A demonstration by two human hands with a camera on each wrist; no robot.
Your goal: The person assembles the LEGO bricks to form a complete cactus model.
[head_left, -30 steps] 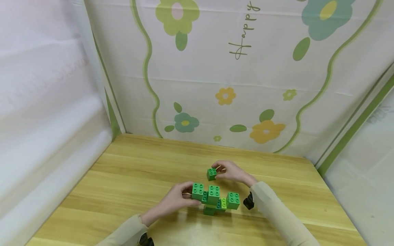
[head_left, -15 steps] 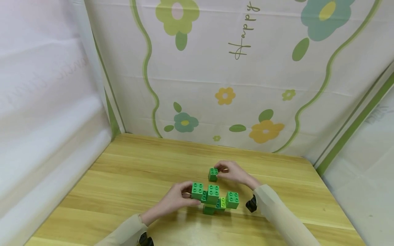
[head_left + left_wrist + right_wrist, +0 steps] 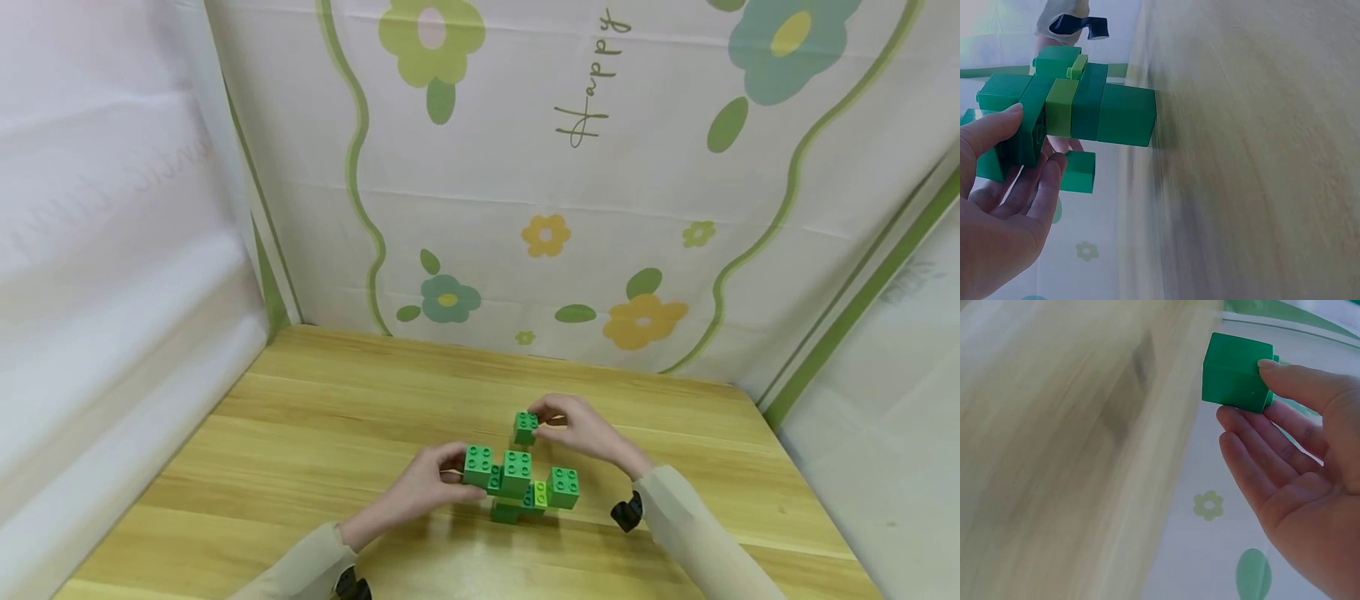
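Observation:
A built-up assembly of toy building blocks (image 3: 517, 475), mostly green with a lime layer, stands at the near middle of the table. My left hand (image 3: 423, 483) grips its left end; in the left wrist view the thumb lies on one side of the blocks (image 3: 1060, 109) and the fingers on the other. Just beyond the assembly, my right hand (image 3: 585, 427) pinches a single green block (image 3: 526, 427) with studs on top. The right wrist view shows this block (image 3: 1238, 372) between thumb and fingertips, apart from the table surface.
The wooden table (image 3: 360, 392) runs back to a white curtain (image 3: 480, 167) printed with flowers. More white cloth (image 3: 112, 250) hangs at the left, and another sheet at the right. A dark wrist device (image 3: 627, 512) sits below the right sleeve.
My right hand has drawn slightly to the right and nearer with the green block in it. The left hand and the assembly have stayed nearly in place.

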